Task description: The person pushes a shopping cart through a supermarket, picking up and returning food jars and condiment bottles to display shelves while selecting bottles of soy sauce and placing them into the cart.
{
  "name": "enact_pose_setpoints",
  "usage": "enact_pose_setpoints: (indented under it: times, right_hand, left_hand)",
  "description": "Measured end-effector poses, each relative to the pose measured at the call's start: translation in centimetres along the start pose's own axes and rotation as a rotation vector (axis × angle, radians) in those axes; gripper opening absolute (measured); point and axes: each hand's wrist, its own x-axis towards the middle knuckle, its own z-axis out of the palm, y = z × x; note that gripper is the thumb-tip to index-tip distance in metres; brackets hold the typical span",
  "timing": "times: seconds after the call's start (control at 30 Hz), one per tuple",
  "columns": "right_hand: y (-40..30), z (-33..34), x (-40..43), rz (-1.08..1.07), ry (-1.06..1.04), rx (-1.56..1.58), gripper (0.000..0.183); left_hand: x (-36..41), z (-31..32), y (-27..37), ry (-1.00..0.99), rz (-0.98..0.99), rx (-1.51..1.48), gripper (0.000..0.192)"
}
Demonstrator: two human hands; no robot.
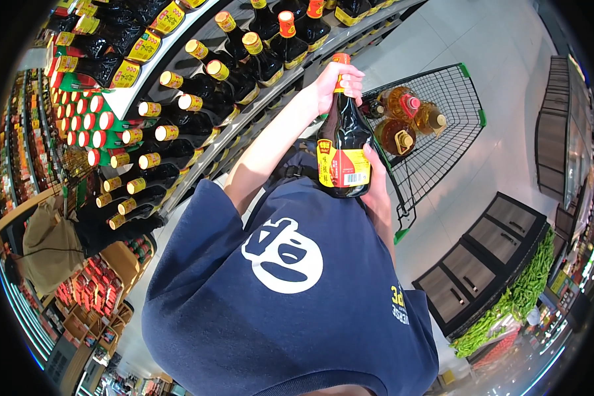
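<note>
A dark glass bottle of sauce (349,126) with a red cap and a yellow-and-red label is held in front of my chest. My left hand (337,85) wraps around its neck, just under the cap. Low on the bottle's right side, my right hand (376,178) grips it near the base, partly hidden behind it. The printed label and its barcode face up towards me. Beyond the bottle is a black wire shopping cart (450,111) with green corners. Inside it stand several bottles, among them an amber oil bottle (395,136) and one with a pink-red cap (398,101).
Shelves at the left hold rows of dark sauce bottles (193,123) with yellow caps. A person in khaki (52,247) is at the far left, near stacked red packages (96,287). On the right, a wood-panelled stand (485,262) bears green peppers (532,277). Pale floor tiles (435,29) run beyond the cart.
</note>
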Motion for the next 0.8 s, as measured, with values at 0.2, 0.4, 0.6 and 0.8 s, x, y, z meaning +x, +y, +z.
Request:
enact_pose_setpoints:
  times: [0.2,0.4,0.6,0.8]
  right_hand:
    - [0.9,-1.5,0.5,0.016,-0.05,0.025,0.053]
    - [1.6,-3.2,1.5,0.09,-0.02,0.113,0.049]
    - [0.6,-3.1,1.8,0.132,-0.059,0.064,0.046]
    - [-0.7,-5.6,2.1,0.152,-0.072,0.13,0.05]
  left_hand:
    - [0.4,-1.3,-0.5,0.006,-0.002,-0.003,0.042]
    - [1.0,-2.1,-0.9,0.024,0.056,0.011,0.037]
    - [0.8,-4.1,-1.5,0.086,0.092,-0.163,0.04]
    - [3.1,-4.9,-2.7,0.182,0.019,-0.089,0.041]
